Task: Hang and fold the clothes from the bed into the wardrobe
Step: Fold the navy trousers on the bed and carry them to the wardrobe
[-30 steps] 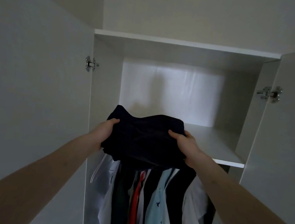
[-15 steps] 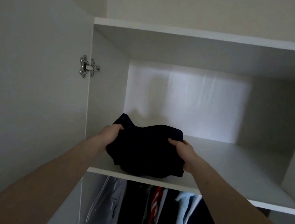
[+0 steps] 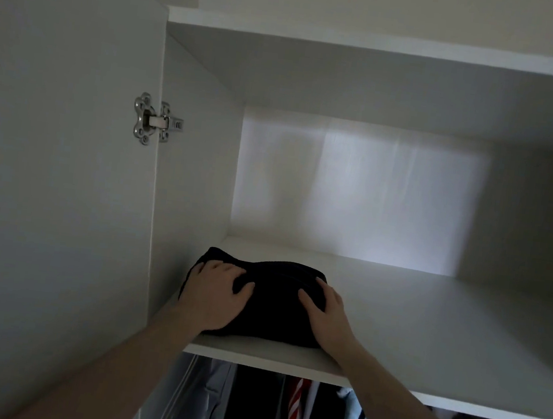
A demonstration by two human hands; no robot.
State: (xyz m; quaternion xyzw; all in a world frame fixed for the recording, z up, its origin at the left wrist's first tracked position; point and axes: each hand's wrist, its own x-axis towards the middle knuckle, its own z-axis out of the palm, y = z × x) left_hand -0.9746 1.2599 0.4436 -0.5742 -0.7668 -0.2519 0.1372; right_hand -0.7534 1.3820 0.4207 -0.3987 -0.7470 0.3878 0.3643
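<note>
The folded dark garment [image 3: 272, 298] lies at the shelf's [image 3: 426, 330] near left corner, long axis running left to right. It looks soft and light; best taken by both ends. Left hand [image 3: 215, 297] and right hand [image 3: 327, 310] press flat on it, fingers released.

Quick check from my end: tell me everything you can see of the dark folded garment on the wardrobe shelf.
The folded garment is a very dark, soft-looking cloth bundle, navy or black; the light is too dim to tell. It lies flat on the white shelf, at its left end near the front edge, close to the side wall. Its top bulges slightly. The left hand rests on its left part and the right hand on its right, fingers spread. What kind of garment cannot be told.
</note>
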